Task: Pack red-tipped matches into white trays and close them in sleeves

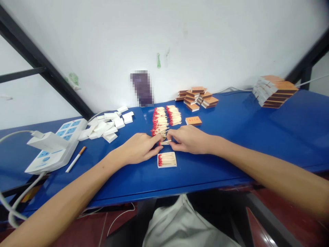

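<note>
The left hand [141, 147] has its thumb and forefinger almost together, pinching the red-headed end of a small bunch of wooden matches [165, 142]. The right hand [189, 140] is half curled, and its thumb and forefinger grip the pale end. This bunch is between the two hands, just beyond the white rectangular tray [167, 166], which lies on the blue smooth table [138, 175] with other matches inside. Behind the hands are two heaps of red-headed matches [159, 118], and beside the right hand lies a flat orange matchbox [193, 120].
</note>
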Demonstrator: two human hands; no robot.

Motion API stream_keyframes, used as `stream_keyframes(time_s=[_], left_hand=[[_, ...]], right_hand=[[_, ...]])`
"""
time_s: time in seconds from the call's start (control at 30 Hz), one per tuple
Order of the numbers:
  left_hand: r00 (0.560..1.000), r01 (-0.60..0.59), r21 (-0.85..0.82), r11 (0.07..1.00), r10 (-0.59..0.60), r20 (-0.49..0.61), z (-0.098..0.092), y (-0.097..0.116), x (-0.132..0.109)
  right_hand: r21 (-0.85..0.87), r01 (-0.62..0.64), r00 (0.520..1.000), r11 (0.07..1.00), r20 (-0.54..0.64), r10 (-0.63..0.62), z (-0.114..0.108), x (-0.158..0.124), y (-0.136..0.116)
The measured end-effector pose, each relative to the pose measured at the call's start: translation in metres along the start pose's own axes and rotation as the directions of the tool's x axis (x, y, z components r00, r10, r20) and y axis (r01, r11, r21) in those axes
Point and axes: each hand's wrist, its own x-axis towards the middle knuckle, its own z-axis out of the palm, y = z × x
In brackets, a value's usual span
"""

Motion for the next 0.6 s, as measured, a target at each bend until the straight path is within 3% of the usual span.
stream_keyframes(time_s=[0.3,0.6], left_hand=[[1.0,-0.001,0.056,0.998,0.002,-0.022,0.0012,0.0006,0.0009],[1.0,-0.003,0.107,0.994,0.001,0.026,0.0,0.0013,0.0008]], right_hand=[[0.016,-0.002,1.0,1.0,-0.007,0.002,-0.0021,0.0002,-0.0016],[0.014,0.0,1.0,1.0,0.002,0.0,-0.0043,-0.0002,-0.004]])
